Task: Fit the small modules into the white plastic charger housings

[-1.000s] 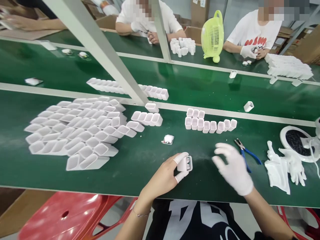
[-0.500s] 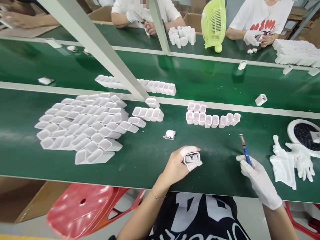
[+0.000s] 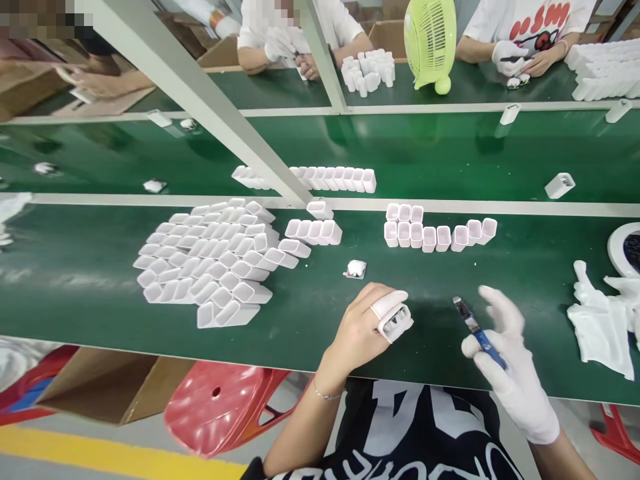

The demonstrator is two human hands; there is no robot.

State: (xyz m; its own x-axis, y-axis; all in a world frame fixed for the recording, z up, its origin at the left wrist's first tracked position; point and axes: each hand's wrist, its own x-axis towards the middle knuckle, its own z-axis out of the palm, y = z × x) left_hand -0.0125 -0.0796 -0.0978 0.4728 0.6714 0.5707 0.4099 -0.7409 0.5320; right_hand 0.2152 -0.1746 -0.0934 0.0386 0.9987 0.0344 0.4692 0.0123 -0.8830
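Note:
My left hand [image 3: 364,325], with white covers on its thumb and finger, is closed round a small white rectangular case [image 3: 397,323]. The case's open end faces up and right, and some metallic and dark parts show inside it. To the right, my white-gloved right hand [image 3: 513,367] grips a slim blue-handled tool [image 3: 484,339] with a metal tip; the exact kind cannot be told. That tip points up and left toward the case, apart from it. The index finger is raised off the handle. Beyond my left hand lies a small white padded piece [image 3: 355,269] on the green table.
Many white cases [image 3: 205,257] stand packed at left, with a shorter row [image 3: 440,237] ahead. White gloves [image 3: 600,327] lie at right. A slanted metal post [image 3: 200,87] crosses the view. Co-workers sit opposite near a green fan [image 3: 430,43]. A red stool [image 3: 215,407] stands below left.
The view has swung left. My left hand has tilted the case. My right hand has brought the tool closer to it, turned the tip leftward and lifted its index finger.

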